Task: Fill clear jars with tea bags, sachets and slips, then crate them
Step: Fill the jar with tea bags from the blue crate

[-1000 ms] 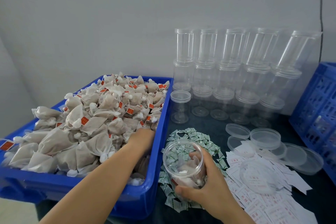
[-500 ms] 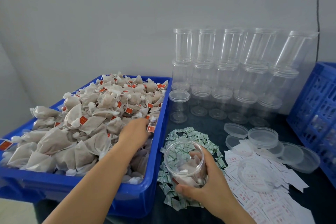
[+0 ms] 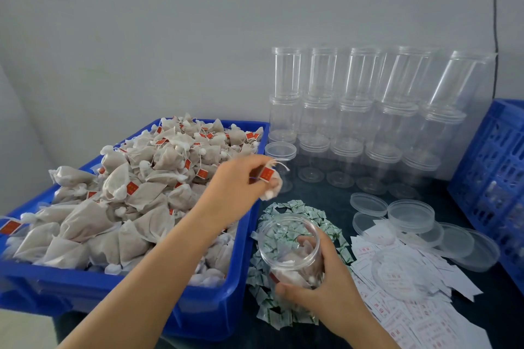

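- We see L hand point(image 3: 238, 178) raised above the right rim of the blue bin point(image 3: 198, 317), fingers pinching a tea bag point(image 3: 273, 183) w/ red tag and white string; the bag hangs off the fingertips, over the gap btwn bin and sachets.
- R hand point(image 3: 326, 283) wraps round a clear jar point(image 3: 289, 246) near the bench's front edge, thumb across its near side; jar tilts w/ mouth toward us, a few tea bags already inside.
- Jar sits on the pile of green-white sachets point(image 3: 300, 207), just right of the bin.
- Bin is heaped w/ tea bags point(image 3: 136, 193), at bench's left side.
- Printed slips point(image 3: 411, 317) spread at front right, a clear lid lying on them.
- Loose lids point(image 3: 411, 215) behind the slips.
- Empty jars point(image 3: 354, 116) stacked in rows vs back wall.
- Blue crate point(image 3: 496, 178) at right edge of bench.
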